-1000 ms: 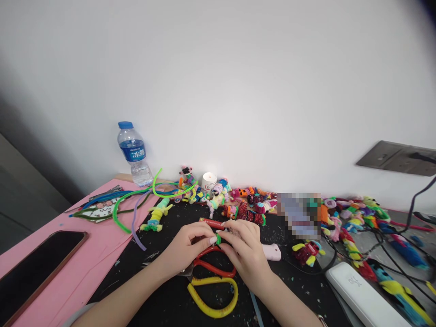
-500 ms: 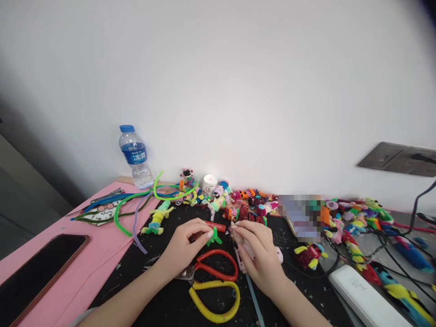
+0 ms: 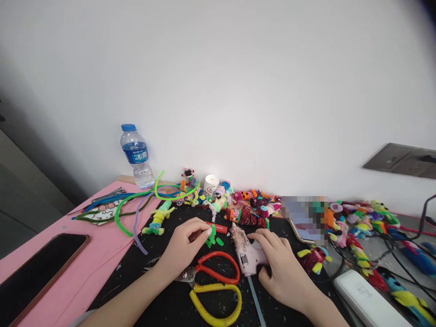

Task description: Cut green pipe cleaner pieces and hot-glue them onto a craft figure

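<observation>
My left hand [image 3: 189,243] pinches a small bright green pipe cleaner piece [image 3: 211,237] between thumb and fingertips. Just right of it a loose green scrap [image 3: 220,242] lies on the black mat. My right hand [image 3: 281,259] has its fingers apart over the handle side of a pale pink glue gun [image 3: 247,256]; whether it touches the handle is hidden. The gun lies on its side, nozzle away from me and crusted with residue, a clear glue stick [image 3: 255,299] coming out of its back. Scissors [image 3: 218,290] with red and yellow handles lie between my arms.
Pipe cleaner figures [image 3: 252,215] line the wall, with more piled right. A paper cup [image 3: 211,182], water bottle [image 3: 138,156] and loose pipe cleaners [image 3: 136,200] stand or lie behind. A dark phone [image 3: 41,277] is left; a white power bank [image 3: 369,297] and cables lie right.
My right hand has moved from the glue gun's nozzle area toward its handle, and its fingers have spread, uncovering the gun. My left hand keeps its pinch on the green piece.
</observation>
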The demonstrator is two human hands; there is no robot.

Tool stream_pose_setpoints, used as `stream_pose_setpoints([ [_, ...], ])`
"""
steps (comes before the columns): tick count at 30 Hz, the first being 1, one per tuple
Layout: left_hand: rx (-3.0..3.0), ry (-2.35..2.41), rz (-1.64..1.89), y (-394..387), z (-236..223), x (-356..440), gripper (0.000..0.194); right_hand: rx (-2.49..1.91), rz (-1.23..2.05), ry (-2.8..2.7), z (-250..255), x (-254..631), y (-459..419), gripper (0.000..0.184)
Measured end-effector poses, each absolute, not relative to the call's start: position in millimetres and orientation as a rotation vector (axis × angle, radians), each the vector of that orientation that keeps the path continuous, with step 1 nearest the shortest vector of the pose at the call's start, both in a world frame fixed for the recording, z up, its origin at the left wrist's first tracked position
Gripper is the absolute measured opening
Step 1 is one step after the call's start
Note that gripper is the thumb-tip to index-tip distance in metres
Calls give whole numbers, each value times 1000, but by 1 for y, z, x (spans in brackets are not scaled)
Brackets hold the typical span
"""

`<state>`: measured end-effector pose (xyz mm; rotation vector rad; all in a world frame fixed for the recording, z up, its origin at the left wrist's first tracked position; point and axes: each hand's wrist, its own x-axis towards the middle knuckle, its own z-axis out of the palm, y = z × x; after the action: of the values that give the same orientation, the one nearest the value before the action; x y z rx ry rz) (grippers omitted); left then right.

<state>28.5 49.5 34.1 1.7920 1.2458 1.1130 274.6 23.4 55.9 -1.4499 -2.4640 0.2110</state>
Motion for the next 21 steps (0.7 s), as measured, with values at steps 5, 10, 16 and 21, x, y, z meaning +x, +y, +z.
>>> stream_pose_setpoints([
  [5, 1797, 1251, 1113, 50, 33, 28, 18, -1488, 174, -2438, 49, 274, 26, 52],
  [10, 1787, 1260, 1128, 50, 32, 29, 18, -1437, 251, -2363, 47, 277, 28, 43],
  [16, 1767, 1248, 1094, 49, 34, 30, 18, -1294, 592, -2215, 51, 276, 24, 22],
  [21, 1813, 1177, 1042, 44, 39, 33, 17, -1291, 694, -2158, 56, 266, 20, 8],
])
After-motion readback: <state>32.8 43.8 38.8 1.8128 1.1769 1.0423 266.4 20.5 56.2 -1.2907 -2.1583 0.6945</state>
